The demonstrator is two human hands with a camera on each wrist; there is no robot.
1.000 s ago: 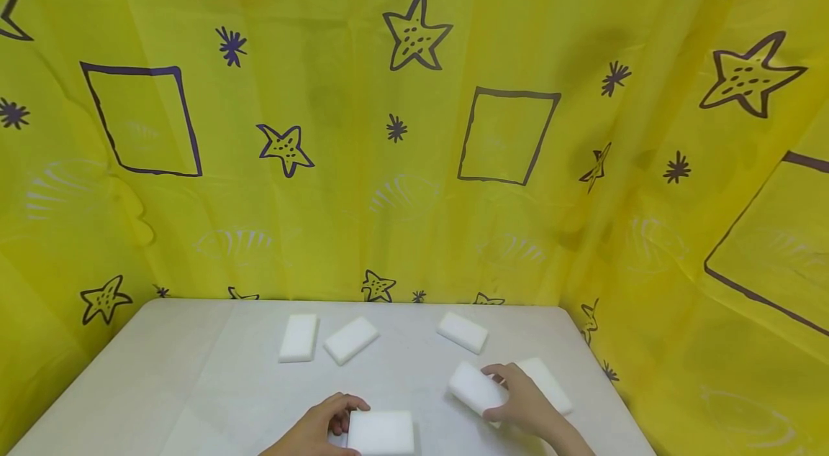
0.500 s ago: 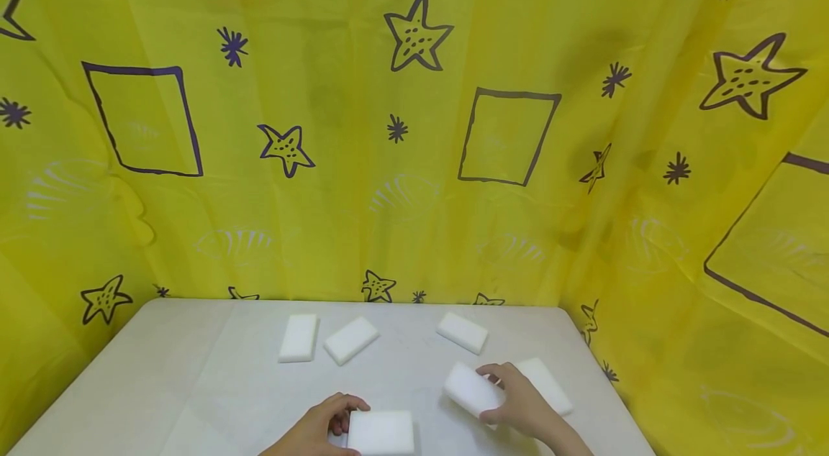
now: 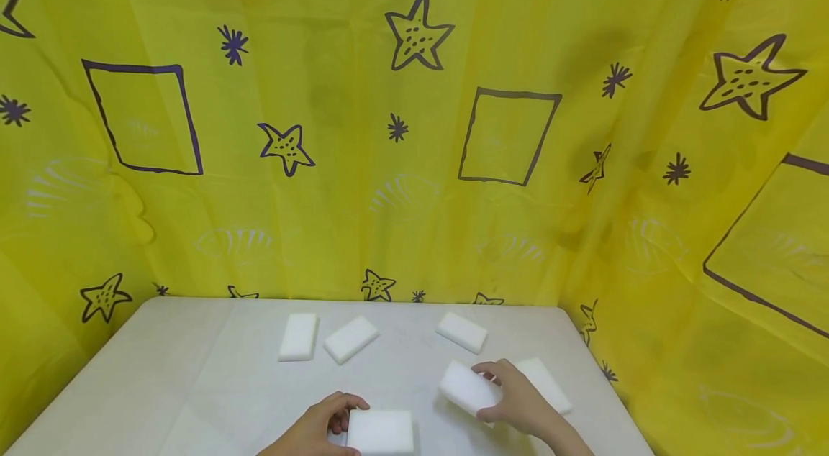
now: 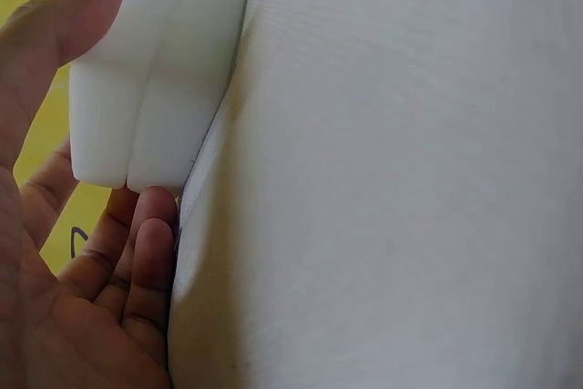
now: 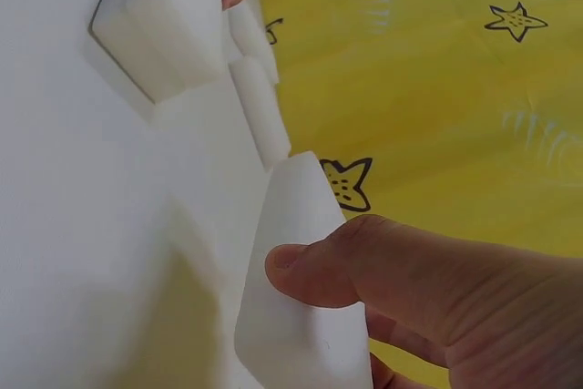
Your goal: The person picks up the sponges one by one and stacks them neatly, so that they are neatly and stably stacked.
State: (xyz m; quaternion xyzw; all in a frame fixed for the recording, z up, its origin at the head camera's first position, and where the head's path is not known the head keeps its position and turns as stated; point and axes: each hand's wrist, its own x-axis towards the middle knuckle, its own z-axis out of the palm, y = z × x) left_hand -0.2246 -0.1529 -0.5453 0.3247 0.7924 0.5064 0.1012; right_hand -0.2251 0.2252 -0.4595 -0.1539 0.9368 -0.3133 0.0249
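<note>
Yellow curtains (image 3: 350,211) back the table (image 3: 214,391): left hand (image 3: 319,429) gripping a two-block stack (image 3: 381,432), right hand (image 3: 521,400) pinching a raised block (image 3: 466,385), four loose blocks (image 3: 299,337) lying unstacked.

Blocks (image 3: 380,432) plain wht; tabletop (image 3: 214,388) pale gry; backdrop (image 3: 350,226) yel w/ dk star print.

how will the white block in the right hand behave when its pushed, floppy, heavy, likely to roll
The white block is probably light, since the right hand holds it up by one end. It looks stiff enough to keep its shape, showing no sag. Its flat faces suggest it would slide rather than roll.
</note>
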